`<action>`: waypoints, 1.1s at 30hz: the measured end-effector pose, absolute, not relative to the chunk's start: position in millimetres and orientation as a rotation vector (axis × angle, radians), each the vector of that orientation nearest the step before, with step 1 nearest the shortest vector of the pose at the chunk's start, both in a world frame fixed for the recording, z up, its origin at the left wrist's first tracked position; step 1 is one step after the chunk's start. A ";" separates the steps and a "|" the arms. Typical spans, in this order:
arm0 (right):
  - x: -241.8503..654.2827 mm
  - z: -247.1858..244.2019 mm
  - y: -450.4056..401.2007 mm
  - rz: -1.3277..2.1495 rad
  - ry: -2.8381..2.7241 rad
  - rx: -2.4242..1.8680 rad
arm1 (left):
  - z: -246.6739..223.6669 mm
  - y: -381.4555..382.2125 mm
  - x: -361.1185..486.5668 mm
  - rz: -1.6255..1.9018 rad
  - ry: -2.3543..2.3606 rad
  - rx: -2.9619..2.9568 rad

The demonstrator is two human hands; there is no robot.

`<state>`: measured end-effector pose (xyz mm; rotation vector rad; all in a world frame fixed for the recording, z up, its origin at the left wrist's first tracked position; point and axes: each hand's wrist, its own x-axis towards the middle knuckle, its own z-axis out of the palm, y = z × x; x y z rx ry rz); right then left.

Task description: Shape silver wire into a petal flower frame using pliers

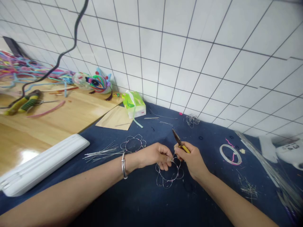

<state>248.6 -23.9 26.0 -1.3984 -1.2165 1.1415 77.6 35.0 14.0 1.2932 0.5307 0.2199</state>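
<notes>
Between my two hands hangs a wire ring with petal-like loops and small pinkish beads (170, 180). My left hand (159, 156) is closed on the ring's upper left side, with a bracelet at its wrist. My right hand (189, 157) is wrapped round yellow-handled pliers (180, 143), their dark jaws pointing up and away; its thumb and finger also meet at a wire end by the ring's top. A second looped wire ring (133, 144) lies on the dark blue cloth (132, 198), beyond my left wrist.
Cut wires (101, 152) lie left of the second ring. A white lamp-like bar (47, 164) and green-handled pliers (29, 102) are at left. Behind are a tissue pack (134, 104) and tangled wire (192, 120). At right are a white spool ring (221, 153) and long wires (267, 160).
</notes>
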 end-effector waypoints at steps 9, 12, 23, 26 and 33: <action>247.3 20.9 -26.1 1.151 -1.199 -1.377 | 16.6 33.3 78.3 0.259 0.564 1.344; 247.2 19.5 -26.4 1.144 -1.192 -1.372 | 17.0 34.1 78.4 0.258 0.574 1.364; 246.5 14.8 -27.4 1.148 -1.152 -1.409 | 8.9 34.8 78.5 0.220 0.560 1.389; 246.4 14.6 -27.9 1.154 -1.144 -1.411 | 8.6 34.5 79.4 0.230 0.573 1.387; 247.1 16.2 -27.0 1.162 -1.118 -1.379 | 8.8 35.2 78.2 0.201 0.566 1.398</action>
